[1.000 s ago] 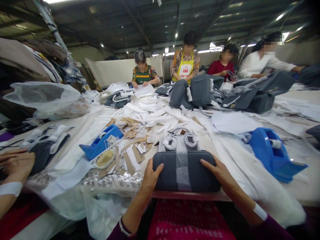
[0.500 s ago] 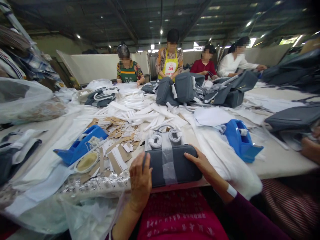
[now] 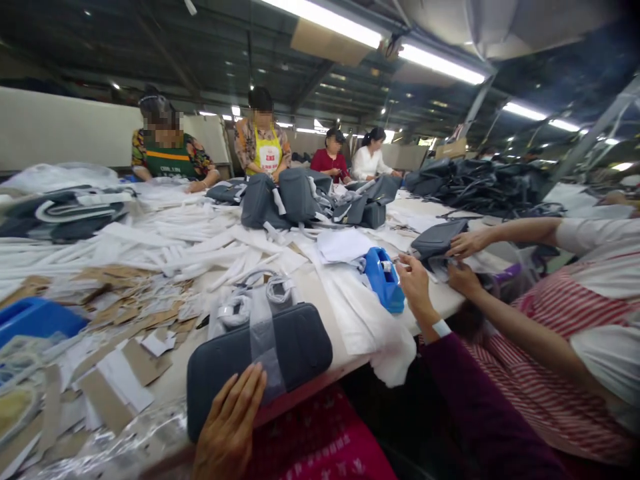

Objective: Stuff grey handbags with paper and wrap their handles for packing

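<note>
Grey hard-shell case [image 3: 260, 363]: lies near the edge of the white-covered worktop [image 3: 430, 310], its long axis slanting from lower left up to the right in the head view.

Clear tape strip [image 3: 265, 350]: crosses the case's short way and runs up over two coils of white cord [image 3: 245, 310] in clear plastic.

Left hand [image 3: 227, 427]: the nearer hand, at the case's lower edge, with its fingers [image 3: 253, 383] spread flat on the grey surface, not wrapped around it.

Right hand [image 3: 415, 287]: raised well apart from the case, just beside a blue tape dispenser [image 3: 384, 280]; its fingers are half curled, and whether they pinch anything small cannot be told.

Co-worker's hands [image 3: 465, 260]: at the right, on a smaller grey case [image 3: 437, 239].

Change from the earlier frame: the right hand has left the case, and the view has swung right.
</note>
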`<state>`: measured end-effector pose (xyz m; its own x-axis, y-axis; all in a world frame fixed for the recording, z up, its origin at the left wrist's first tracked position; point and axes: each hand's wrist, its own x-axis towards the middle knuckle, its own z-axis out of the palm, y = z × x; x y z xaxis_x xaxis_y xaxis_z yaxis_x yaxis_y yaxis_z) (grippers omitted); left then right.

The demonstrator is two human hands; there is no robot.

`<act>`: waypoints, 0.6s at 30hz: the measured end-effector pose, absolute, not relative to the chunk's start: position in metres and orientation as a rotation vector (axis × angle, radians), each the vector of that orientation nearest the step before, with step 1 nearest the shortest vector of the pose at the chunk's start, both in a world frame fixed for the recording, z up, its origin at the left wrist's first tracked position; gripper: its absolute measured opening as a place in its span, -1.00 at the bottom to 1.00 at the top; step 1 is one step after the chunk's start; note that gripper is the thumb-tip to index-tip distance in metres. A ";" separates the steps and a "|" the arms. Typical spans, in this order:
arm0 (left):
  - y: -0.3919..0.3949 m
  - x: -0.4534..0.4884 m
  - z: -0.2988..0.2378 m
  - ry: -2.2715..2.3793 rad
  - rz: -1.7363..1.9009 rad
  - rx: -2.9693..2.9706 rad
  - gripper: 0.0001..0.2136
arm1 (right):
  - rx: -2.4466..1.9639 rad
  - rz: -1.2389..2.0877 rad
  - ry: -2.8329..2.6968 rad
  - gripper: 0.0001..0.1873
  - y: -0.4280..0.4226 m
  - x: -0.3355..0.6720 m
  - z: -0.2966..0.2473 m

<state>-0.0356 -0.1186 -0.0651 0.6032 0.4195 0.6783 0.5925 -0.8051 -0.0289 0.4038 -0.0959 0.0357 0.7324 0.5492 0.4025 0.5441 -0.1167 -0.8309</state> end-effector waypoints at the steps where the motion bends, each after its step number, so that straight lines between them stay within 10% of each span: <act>1: -0.120 -0.035 -0.065 -0.832 -1.012 -2.569 -0.37 | -1.833 0.089 -0.805 -0.45 -0.097 0.422 0.038; 18: -0.114 -0.041 -0.071 -0.731 -0.954 -2.601 -0.37 | -1.680 0.422 -0.701 -0.60 -0.098 0.436 0.036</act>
<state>-0.0415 -0.1136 -0.0708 0.6550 0.3637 0.6624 0.5451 -0.8345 -0.0808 0.4363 -0.0978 0.0364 0.7522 0.6520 0.0955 0.2199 -0.1118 -0.9691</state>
